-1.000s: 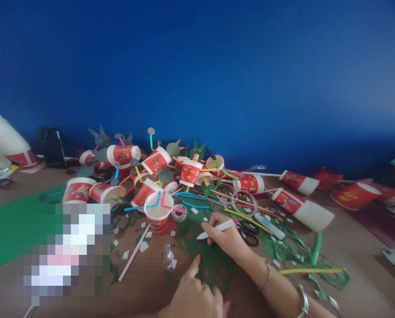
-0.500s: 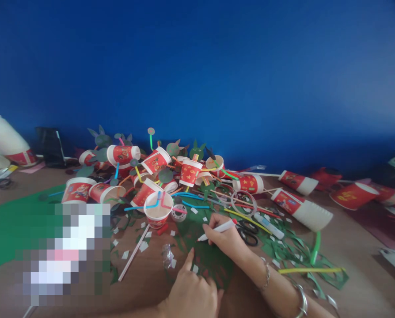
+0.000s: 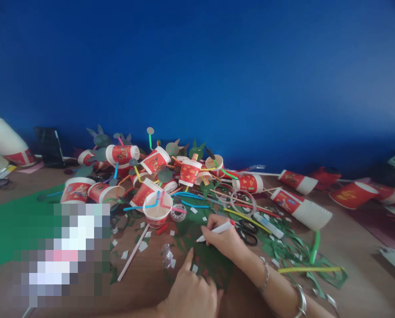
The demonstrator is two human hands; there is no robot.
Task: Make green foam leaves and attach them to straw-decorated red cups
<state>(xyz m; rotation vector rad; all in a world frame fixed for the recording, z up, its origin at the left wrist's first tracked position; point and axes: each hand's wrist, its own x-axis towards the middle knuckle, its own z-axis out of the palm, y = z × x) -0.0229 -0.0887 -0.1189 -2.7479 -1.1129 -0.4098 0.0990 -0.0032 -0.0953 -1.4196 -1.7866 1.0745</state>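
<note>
A white marker with a red end (image 3: pixel 223 227) is gripped in my right hand (image 3: pixel 219 234), its tip down at a dark green sheet of paper (image 3: pixel 214 263). My left hand (image 3: pixel 194 289) rests on the sheet's near left part, index finger stretched out and pressing close to the marker tip, the other fingers partly bent. Reddish lines show faintly on the paper. Just right of my right hand lie black-handled scissors (image 3: pixel 248 232). Beyond the sheet stands a paper cup (image 3: pixel 157 212) with blue and pink straws, beside a tape roll (image 3: pixel 178 212) and a small red cap (image 3: pixel 162 229).
Red-and-white paper cups with straws and green cutouts (image 3: pixel 154 159) pile up against the blue wall (image 3: pixel 197 79). Stacked cups (image 3: pixel 300 207) lie to the right. Glue tube (image 3: pixel 268 226), green scraps (image 3: pixel 293 251) and white bits are scattered. A large green sheet (image 3: pixel 15 225) lies left.
The marker and my right hand have shifted very slightly left on the paper. My left hand stays in place. The whole view has moved a touch.
</note>
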